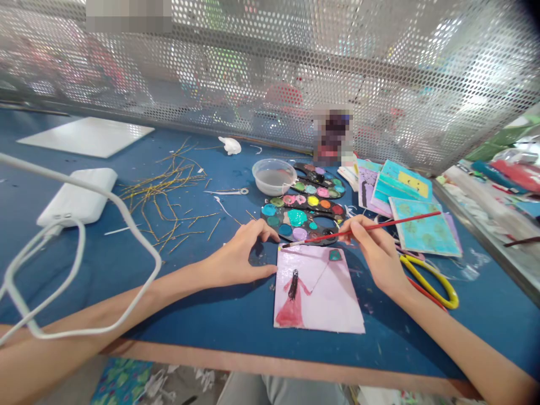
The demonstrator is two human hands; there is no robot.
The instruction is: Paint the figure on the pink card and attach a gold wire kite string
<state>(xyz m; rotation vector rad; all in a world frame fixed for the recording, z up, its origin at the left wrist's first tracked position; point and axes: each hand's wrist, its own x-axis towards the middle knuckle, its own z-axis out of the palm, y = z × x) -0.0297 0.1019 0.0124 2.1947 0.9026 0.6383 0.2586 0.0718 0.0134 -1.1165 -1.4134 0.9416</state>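
**Fig. 1. Two-handed painting at a blue bench, seen from the head-worn camera, left to right.** At far left, a white cable (90,329) looped across the left forearm beside a white rectangular power bank (76,197), which lay on the blue-topped bench (202,320). Behind it lay a flat white board (88,136), and further right a loose tangle of thin golden straw strands (169,194) spread over the bench. The left hand (238,253) rested palm-down with fingers spread, its grip released, the fingertips at the left edge of the card. Beyond it stood a round clear plastic bowl holding cloudy water (273,179), just beside two black plastic palettes with round wells of coloured paint (304,222). At centre, a pale pink painted card (329,298) lay flat on the bench, directly below the nearer palette, and bore a red-gowned figure with dark hair. The right hand (375,250) was clenched in a pencil-like grasp on a slim red-handled paintbrush (363,232), whose bristles hung just above the upper left corner of the card. To the right lay a pile of turquoise painted cards (424,230), with yellow-handled scissors (430,281) close beside the right hand.
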